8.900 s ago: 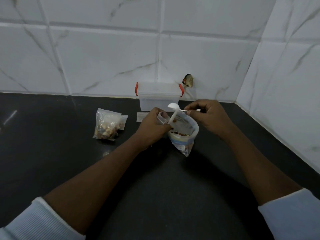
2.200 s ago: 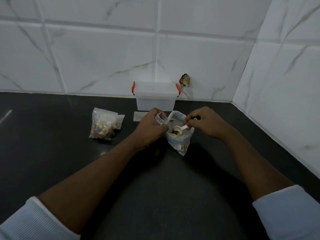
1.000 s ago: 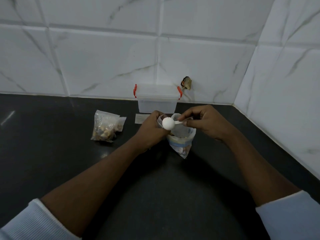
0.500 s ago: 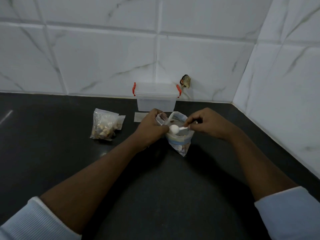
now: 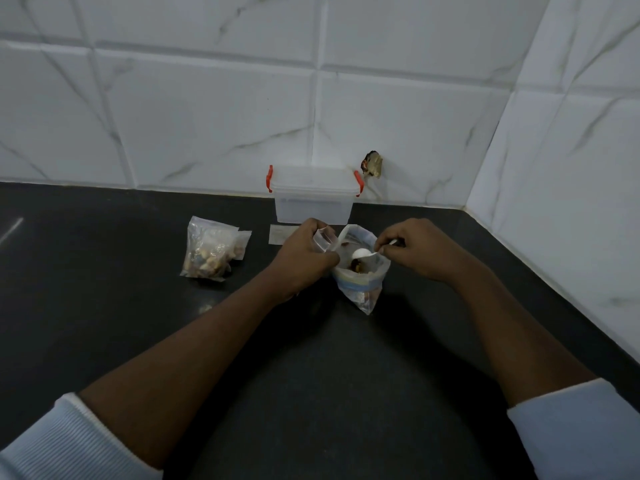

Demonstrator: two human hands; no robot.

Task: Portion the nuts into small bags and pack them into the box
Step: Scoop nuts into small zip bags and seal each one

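Note:
A large clear bag of nuts (image 5: 360, 282) stands open on the black counter. My left hand (image 5: 304, 258) grips a small clear bag (image 5: 323, 239) beside the large bag's left rim. My right hand (image 5: 415, 252) pinches the handle of a white plastic spoon (image 5: 362, 253), whose bowl sits inside the large bag's mouth above the nuts. A filled small bag of nuts (image 5: 209, 252) lies to the left. The clear plastic box (image 5: 313, 195) with red clips stands shut against the wall, just behind my hands.
A flat empty small bag (image 5: 280, 233) lies in front of the box. White tiled walls close the counter at the back and the right. A dark damaged spot (image 5: 373, 164) marks the wall right of the box.
The spoon, lifted to the small bag a second ago, has dropped back into the large bag's mouth. My left hand has kept its hold on the small bag.

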